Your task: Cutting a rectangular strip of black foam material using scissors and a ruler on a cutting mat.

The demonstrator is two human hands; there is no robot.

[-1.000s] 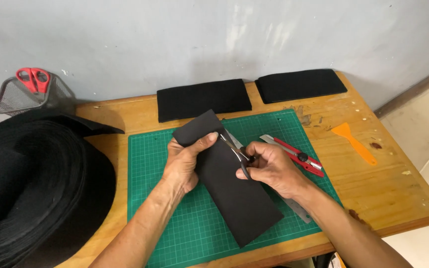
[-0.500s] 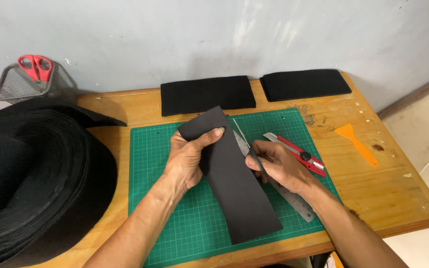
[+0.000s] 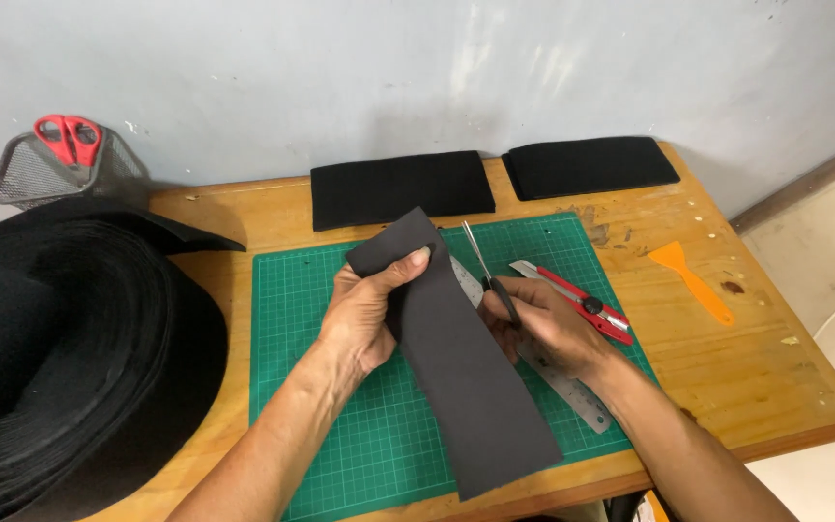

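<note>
Left grip (image 3: 364, 309) pinched on black foam strip (image 3: 456, 358), right grip (image 3: 543, 324) apparently closed around small scissors (image 3: 488, 271).

Scissors (image 3: 488, 274) now off strip (image 3: 456, 358), blades up; strip lies straighter.

A long dark grey strip of fabric (image 3: 456, 358), held slantwise above the green cutting mat (image 3: 311, 387), upper end pinched, lower end reaching the table's near edge; small scissors (image 3: 488, 271), blades nearly closed, pointing away beside its right edge.
</note>
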